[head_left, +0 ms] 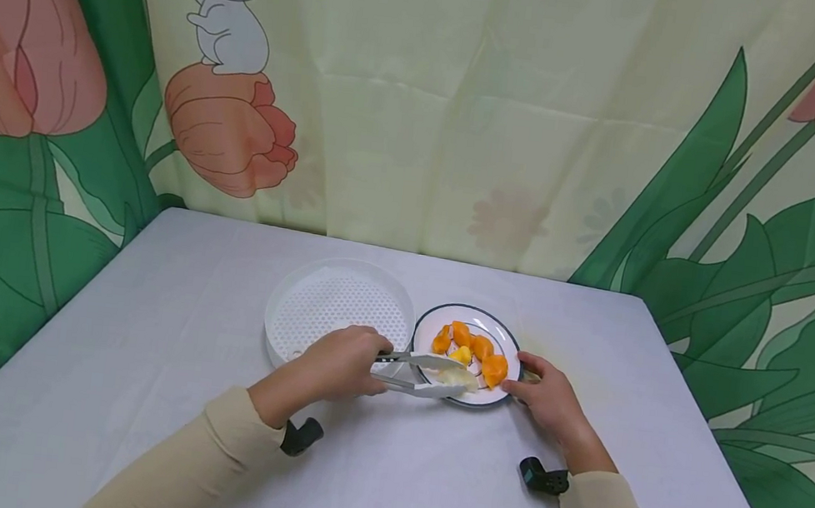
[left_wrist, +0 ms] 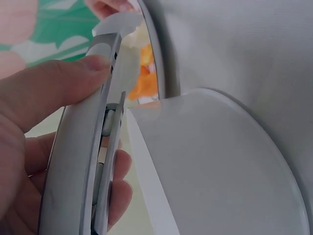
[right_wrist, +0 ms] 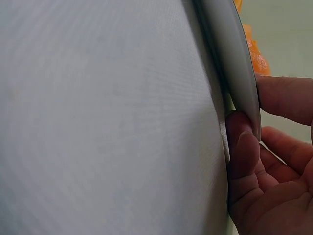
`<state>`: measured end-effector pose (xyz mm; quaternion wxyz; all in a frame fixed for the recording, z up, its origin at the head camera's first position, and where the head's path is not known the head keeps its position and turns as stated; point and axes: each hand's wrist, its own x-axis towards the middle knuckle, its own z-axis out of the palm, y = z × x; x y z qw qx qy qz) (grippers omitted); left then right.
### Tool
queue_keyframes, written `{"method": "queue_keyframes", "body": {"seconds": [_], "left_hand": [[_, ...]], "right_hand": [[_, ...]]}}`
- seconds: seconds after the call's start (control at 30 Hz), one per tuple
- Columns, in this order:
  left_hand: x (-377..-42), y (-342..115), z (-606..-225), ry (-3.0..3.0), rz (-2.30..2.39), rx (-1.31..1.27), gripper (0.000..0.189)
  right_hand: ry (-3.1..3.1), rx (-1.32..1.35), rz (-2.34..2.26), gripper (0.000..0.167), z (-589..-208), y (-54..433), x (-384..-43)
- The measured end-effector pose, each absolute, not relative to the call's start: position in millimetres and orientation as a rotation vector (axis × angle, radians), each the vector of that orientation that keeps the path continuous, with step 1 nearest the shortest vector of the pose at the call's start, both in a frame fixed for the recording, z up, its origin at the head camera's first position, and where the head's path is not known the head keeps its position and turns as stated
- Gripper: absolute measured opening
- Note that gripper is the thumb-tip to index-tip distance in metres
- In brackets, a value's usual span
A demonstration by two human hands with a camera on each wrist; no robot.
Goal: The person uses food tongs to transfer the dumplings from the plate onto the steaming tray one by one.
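Observation:
My left hand grips a pair of metal tongs with white tips, thumb on one arm and fingers curled round the other. The tongs' tips reach over a white plate with a dark rim line, around a pale, translucent piece of food. Orange fruit-like pieces and a smaller yellow piece lie on the plate. At the plate's right edge, my right hand pinches the rim; in the right wrist view, fingers are under the plate's edge and the thumb is on it.
A round white tray with a perforated bottom stands left of the plate, close against it, partly behind my left hand. A white cloth covers the table. Behind hangs a curtain printed with tulips and a white animal.

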<state>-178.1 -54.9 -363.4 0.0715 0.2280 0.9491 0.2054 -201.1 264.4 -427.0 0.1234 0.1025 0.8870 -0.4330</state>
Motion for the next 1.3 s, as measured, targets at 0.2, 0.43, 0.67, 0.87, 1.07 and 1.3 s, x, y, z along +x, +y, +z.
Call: {"method": "queue_keyframes", "body": {"seconds": [0.2,0.43,0.67,0.87,1.07,1.3], "left_hand": [[-176,-59,-361,2.848,0.690,0.680,0.043],[-176,-75,-351,2.909,0.782,0.669,0.047],[-181,-108,-340,3.008,0.781,0.577,0.050],[-189,-143,-338,3.074,0.706,0.350,0.055],[-196,-168,-342,3.096,0.702,0.203,0.058],[-202,-180,-351,3.092,0.704,0.131,0.058]], "right_hand": [[2.588,0.302,-1.259,0.079,-426,264,-201],[2.575,0.329,-1.283,0.076,-429,265,-201],[2.591,0.315,-1.278,0.077,-430,264,-201],[2.598,0.314,-1.277,0.076,-430,263,-200],[2.597,0.323,-1.277,0.074,-430,263,-200],[2.603,0.322,-1.271,0.075,-431,263,-201]]}}
